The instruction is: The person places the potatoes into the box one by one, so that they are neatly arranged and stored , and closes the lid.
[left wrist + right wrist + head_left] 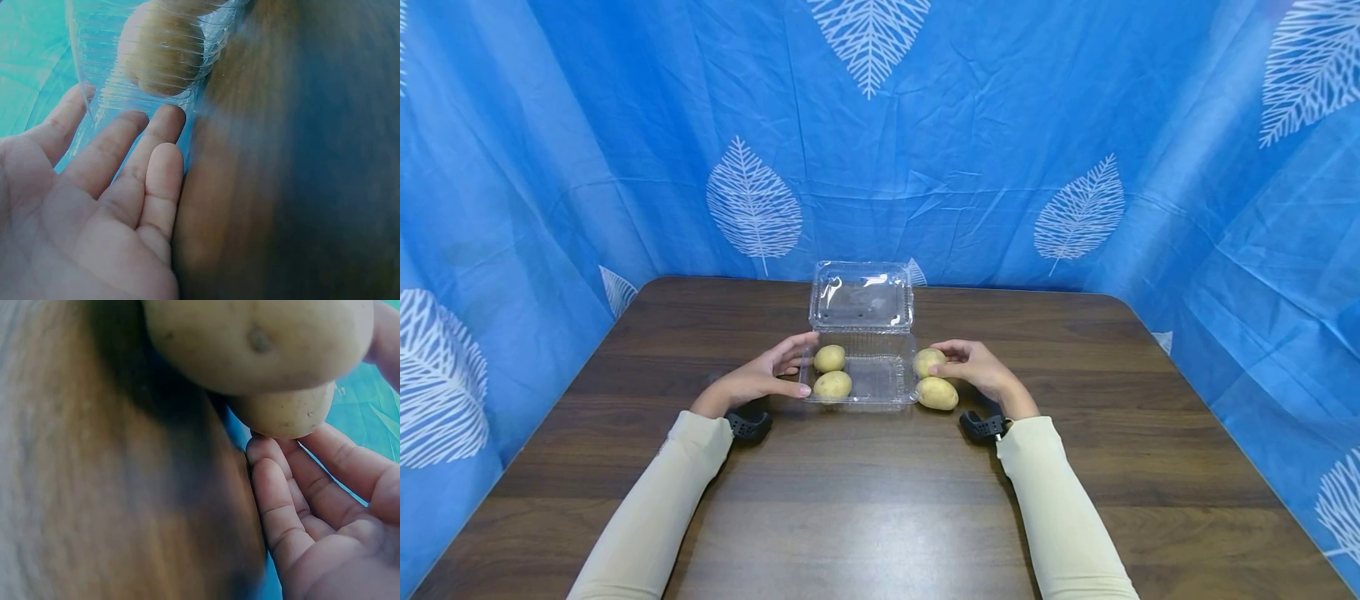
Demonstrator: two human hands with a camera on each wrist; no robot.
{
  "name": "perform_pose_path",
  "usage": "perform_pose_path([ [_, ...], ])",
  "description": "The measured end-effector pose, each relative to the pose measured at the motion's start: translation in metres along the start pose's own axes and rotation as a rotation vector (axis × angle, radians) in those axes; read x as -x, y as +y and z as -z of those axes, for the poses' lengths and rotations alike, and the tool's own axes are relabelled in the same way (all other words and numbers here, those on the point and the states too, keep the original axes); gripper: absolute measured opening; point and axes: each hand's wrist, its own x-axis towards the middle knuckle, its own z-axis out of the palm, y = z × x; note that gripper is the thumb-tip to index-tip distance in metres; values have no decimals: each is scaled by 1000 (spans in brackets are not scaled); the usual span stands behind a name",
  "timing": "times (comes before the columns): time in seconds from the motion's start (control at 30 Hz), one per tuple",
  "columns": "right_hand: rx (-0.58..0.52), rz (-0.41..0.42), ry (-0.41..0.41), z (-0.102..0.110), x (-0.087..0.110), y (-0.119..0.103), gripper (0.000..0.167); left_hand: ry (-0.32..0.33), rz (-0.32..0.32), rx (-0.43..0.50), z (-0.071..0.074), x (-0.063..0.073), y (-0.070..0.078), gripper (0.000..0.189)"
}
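A clear plastic clamshell container (880, 379) lies on the table with its lid (862, 298) raised at the back. Two potatoes sit along its left side, a far potato (830, 358) and a near potato (832, 386). My left hand (765, 372) touches the container's left side, thumb at the front corner and fairly straight fingers along the wall (156, 103). Beyond the right wall, my right hand (981, 371) holds the farther outside potato (929, 362) between thumb and fingers. A nearer outside potato (937, 394) lies just in front of it, closer to the right wrist camera.
The dark wooden table (880, 500) extends to both sides and toward me. Behind it hangs a blue curtain (925, 167) with white leaf prints, wrapping round the left and right. Black bands (748, 427) circle both wrists.
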Motion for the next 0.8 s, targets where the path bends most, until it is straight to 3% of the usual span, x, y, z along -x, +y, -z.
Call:
perform_pose_path([
  [0.8,-35,5,97,0,-3,5,55,5,1,-8,-1,0,1,100],
])
